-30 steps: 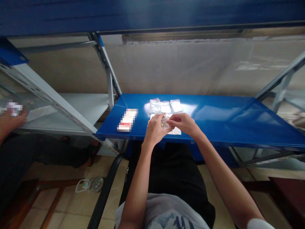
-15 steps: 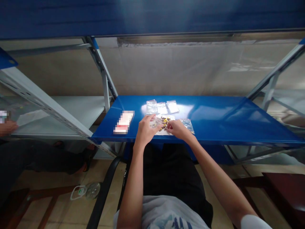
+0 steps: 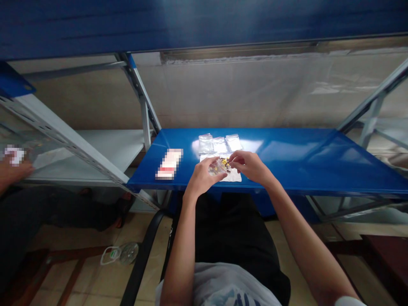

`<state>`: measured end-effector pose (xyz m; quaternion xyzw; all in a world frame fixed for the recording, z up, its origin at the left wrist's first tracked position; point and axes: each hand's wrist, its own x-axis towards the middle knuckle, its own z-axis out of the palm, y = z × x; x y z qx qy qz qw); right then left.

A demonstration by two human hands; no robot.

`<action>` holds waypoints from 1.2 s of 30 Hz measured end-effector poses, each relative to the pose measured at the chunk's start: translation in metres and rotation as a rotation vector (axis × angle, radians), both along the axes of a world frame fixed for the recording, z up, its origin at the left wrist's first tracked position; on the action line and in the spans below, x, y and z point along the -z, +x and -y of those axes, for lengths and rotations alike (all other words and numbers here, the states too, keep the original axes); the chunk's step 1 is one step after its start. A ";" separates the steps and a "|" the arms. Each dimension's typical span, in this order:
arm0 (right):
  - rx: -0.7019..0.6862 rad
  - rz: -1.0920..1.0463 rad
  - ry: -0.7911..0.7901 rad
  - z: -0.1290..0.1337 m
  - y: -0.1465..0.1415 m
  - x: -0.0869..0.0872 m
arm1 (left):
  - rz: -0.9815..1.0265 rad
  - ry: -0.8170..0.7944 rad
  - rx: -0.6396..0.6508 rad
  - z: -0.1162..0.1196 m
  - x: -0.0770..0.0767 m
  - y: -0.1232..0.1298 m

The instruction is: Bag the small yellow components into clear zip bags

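Note:
My left hand and my right hand meet above a white sheet on the blue steel shelf. Between them, my left fingers grip a small clear plastic bag, and my right fingertips pinch at its edge. Small yellow and dark parts show by the bag, partly hidden by my fingers. Several flat clear bags lie just beyond my hands. To the left sits a pixelated white and red packet.
A co-worker's hand holds a blurred white item beyond the grey shelf upright. A crushed plastic bottle lies on the tiled floor below. Steel uprights flank the shelf, and a plastic-covered wall stands behind it.
My hands have risen from the parts on the white sheet and come together. The clear bag formerly right of the sheet no longer lies there. The co-worker's hand has moved slightly right.

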<state>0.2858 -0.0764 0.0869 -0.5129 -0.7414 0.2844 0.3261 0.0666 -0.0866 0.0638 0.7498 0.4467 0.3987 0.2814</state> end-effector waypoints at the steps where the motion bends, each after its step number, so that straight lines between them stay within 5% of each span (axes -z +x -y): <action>1: -0.032 -0.043 0.004 0.002 -0.003 -0.003 | 0.007 -0.004 0.022 0.000 0.000 0.001; 11: -0.089 -0.170 -0.043 0.004 -0.007 -0.004 | 0.075 -0.056 0.049 0.002 -0.002 -0.001; 18: 0.091 0.445 0.009 -0.010 -0.005 0.030 | 0.158 -0.155 -0.007 -0.002 -0.002 -0.012; 25: 0.107 0.605 -0.051 -0.014 -0.010 0.044 | 0.440 -0.383 0.060 0.001 -0.009 -0.021; 30: 0.111 0.516 0.024 -0.015 -0.002 0.033 | 0.425 -0.389 0.057 -0.001 -0.006 -0.021; 36: -0.007 0.183 0.124 0.003 -0.013 -0.003 | 0.285 -0.346 0.115 -0.002 -0.003 -0.018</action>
